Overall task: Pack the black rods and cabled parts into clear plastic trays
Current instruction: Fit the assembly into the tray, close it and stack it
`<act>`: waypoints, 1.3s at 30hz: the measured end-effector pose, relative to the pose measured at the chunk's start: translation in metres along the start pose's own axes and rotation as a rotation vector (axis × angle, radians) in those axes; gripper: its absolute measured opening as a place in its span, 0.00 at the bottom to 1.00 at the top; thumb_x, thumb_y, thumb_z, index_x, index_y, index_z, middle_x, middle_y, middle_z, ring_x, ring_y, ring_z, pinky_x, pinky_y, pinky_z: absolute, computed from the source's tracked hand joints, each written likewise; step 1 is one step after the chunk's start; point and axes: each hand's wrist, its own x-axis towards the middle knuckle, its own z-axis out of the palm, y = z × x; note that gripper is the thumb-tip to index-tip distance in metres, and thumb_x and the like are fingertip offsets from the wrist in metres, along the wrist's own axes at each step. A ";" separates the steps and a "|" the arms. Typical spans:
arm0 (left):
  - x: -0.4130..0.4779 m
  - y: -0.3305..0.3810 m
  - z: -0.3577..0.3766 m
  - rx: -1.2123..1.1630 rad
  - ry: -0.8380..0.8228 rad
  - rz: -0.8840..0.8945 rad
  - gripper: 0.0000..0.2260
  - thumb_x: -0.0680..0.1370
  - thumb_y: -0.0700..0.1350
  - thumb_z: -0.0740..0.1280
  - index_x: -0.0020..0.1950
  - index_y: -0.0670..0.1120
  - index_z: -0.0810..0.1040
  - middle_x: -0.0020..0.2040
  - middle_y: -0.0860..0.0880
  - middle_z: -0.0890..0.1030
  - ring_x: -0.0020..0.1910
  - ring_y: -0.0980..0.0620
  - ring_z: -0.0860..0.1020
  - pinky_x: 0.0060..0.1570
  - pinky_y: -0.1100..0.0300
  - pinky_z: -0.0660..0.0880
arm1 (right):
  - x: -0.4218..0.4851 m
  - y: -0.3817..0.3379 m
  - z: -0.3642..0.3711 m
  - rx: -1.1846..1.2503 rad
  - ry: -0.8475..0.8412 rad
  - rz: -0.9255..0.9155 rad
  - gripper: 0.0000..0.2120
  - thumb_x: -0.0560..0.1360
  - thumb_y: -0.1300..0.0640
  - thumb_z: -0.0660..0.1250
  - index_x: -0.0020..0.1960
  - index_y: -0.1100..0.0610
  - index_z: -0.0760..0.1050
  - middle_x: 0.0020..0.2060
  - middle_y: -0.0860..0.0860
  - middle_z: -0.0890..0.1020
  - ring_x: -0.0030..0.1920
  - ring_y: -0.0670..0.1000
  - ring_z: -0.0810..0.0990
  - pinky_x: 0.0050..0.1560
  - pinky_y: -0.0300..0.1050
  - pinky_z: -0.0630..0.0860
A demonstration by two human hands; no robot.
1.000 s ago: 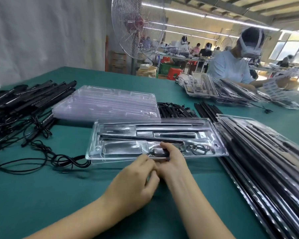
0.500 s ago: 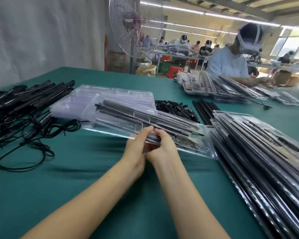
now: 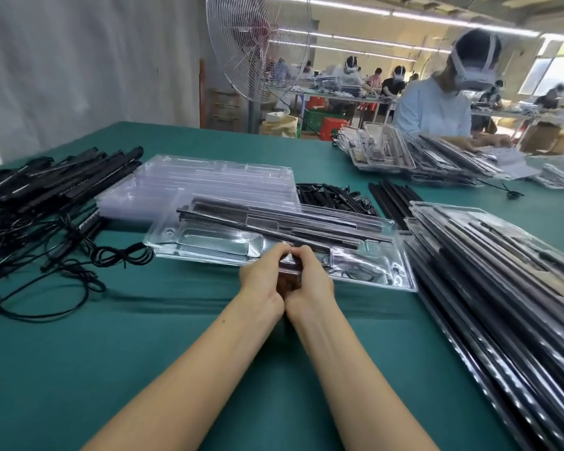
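Head view: the left hand (image 3: 263,277) and right hand (image 3: 310,281), pressed side by side, both pinch the near edge of a filled clear tray (image 3: 209,237), which sits tilted over the middle of the green tabletop (image 3: 144,336). Black rods (image 3: 284,224) lie in its slots. Filled trays (image 3: 502,271) are stacked along the right edge.

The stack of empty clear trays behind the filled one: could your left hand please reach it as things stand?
Probably not at once: the left hand and right hand both grip the filled tray, which lies before the empty stack.

A factory packing floor: long green worktables (image 3: 111,369), stacked clear trays (image 3: 209,180), rows of seated workers (image 3: 433,109).
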 end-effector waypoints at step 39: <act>0.016 -0.008 -0.016 -0.096 -0.192 0.073 0.04 0.73 0.34 0.69 0.39 0.41 0.77 0.38 0.44 0.78 0.36 0.50 0.78 0.34 0.62 0.79 | 0.011 0.003 -0.001 0.072 -0.106 0.086 0.06 0.70 0.69 0.69 0.45 0.62 0.76 0.43 0.60 0.80 0.39 0.57 0.79 0.35 0.46 0.80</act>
